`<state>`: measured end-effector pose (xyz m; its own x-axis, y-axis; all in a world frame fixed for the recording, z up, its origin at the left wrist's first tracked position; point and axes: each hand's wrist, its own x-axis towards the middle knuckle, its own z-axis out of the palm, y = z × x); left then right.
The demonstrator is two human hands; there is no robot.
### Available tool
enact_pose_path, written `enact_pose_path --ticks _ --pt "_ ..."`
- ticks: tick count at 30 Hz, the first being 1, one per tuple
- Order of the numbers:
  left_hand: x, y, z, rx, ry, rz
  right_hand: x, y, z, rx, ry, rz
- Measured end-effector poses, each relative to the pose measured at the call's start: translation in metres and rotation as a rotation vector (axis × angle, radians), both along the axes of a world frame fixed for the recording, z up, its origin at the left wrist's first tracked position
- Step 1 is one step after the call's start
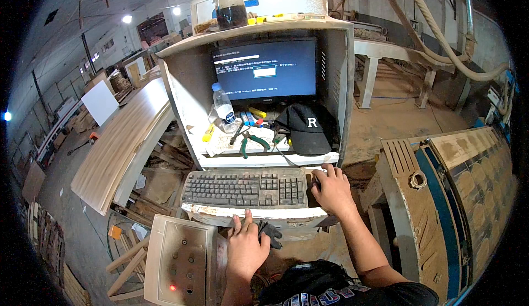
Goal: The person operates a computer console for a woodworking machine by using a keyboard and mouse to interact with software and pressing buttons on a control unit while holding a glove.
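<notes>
My right hand (331, 188) is cupped over something beside the keyboard (246, 189) mid-frame, can't tell what. Left hand (246, 245) rests loosely open on the tray's front edge, holding nothing

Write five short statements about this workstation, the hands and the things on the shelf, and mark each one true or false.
1. The right hand rests at the right end of the dusty grey computer keyboard. True.
2. The left hand holds the clear plastic water bottle. False: the bottle stands on the shelf by the monitor; the left hand lies at the keyboard tray's front edge, on a dark glove-like thing.
3. The flat monitor shows a blue screen. True.
4. The black baseball cap hangs on the wall. False: it lies on the shelf under the monitor.
5. Green-handled pliers lie on the shelf. True.
</notes>
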<state>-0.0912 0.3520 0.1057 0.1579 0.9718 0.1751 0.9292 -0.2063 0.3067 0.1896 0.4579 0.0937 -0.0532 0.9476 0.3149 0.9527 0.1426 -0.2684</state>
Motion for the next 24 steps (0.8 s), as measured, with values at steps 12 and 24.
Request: enact_pose_path --ticks 12,24 --pt "-0.0008 -0.0004 0.0031 0.017 -0.02 -0.007 -0.002 -0.0008 0.0019 -0.001 0.004 0.003" --pt "-0.0009 0.0002 0.0046 -0.023 -0.006 -0.01 -0.0009 -0.0005 0.0 0.017 0.012 0.003"
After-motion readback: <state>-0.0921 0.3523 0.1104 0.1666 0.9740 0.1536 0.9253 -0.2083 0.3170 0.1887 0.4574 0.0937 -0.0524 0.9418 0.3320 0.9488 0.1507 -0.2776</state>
